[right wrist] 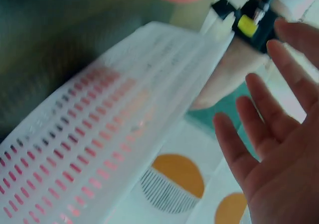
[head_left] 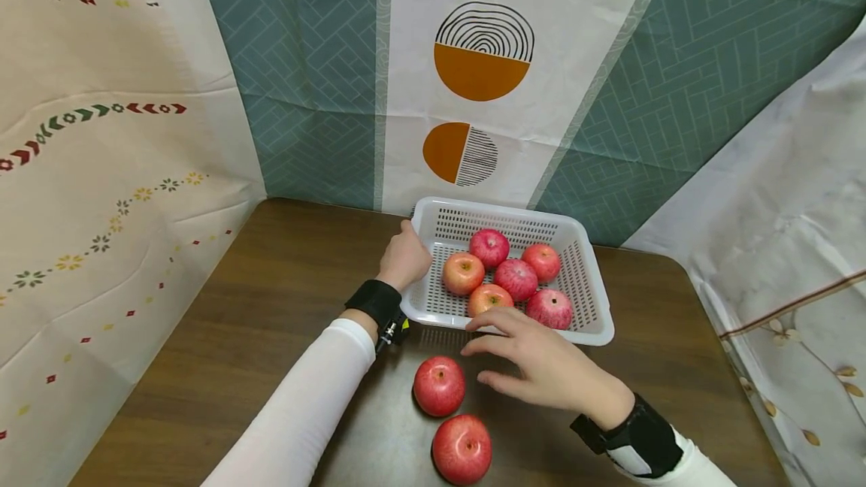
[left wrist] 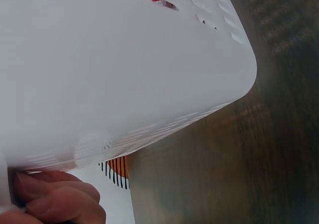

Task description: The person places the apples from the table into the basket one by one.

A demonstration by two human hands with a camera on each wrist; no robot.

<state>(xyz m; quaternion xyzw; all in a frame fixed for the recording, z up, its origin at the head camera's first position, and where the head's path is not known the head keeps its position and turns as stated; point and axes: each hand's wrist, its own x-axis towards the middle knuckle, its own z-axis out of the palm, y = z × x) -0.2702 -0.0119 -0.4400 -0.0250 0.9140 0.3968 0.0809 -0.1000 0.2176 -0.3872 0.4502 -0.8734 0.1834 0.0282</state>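
Note:
My left hand (head_left: 406, 258) grips the left rim of a white plastic basket (head_left: 595, 299); its curled fingers (left wrist: 65, 199) show against the basket in the left wrist view. Several red apples (head_left: 516, 279) lie inside the basket, some of them paler and more orange. My right hand (head_left: 541, 363) hovers by the basket's front rim, fingers spread and holding nothing; its open palm (right wrist: 289, 159) shows in the right wrist view. In front of the basket, a red apple (head_left: 440, 386) and another red apple (head_left: 462, 449) rest on the table, left of my right hand.
The brown wooden table (head_left: 271, 307) extends to both sides of the basket. A patterned curtain (head_left: 318, 96) hangs behind the table's back edge. Pale cloth (head_left: 101, 209) drapes along the left side, and white cloth (head_left: 791, 231) hangs on the right.

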